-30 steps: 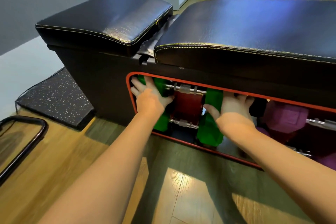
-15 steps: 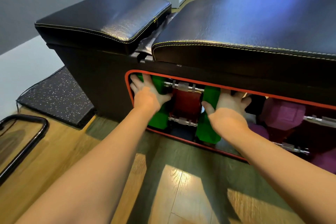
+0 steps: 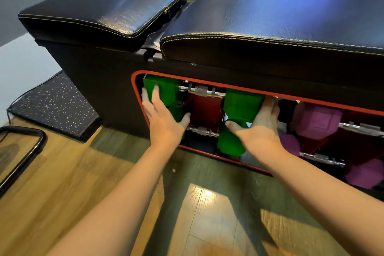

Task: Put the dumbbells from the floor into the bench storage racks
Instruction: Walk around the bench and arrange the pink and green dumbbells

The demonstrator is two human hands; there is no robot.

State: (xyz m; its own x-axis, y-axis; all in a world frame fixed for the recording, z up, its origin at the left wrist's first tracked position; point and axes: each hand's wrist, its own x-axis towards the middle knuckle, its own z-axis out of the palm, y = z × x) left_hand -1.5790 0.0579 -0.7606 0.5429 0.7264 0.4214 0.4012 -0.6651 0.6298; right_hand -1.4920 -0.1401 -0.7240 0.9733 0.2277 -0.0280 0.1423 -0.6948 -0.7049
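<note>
Both hands have eased back: the left hand [image 3: 164, 122] and right hand [image 3: 259, 131] now lie flat and spread against the upper green dumbbell [image 3: 242, 106], already seated in the bench rack [image 3: 138, 97]; placement looks finished.

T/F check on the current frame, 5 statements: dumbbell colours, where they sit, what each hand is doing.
1. The green dumbbells sit inside the bench's red-rimmed opening. True.
2. The left hand grips a chrome handle. False: its fingers lie straight against the left green head; the upper chrome handle is untouched.
3. Purple dumbbells are racked to the right of the green ones. True.
4. The right hand rests on the bench cushion. False: it is at the right green heads, inside the opening.
5. A green dumbbell lies on the wooden floor. False: none is visible there.
</note>
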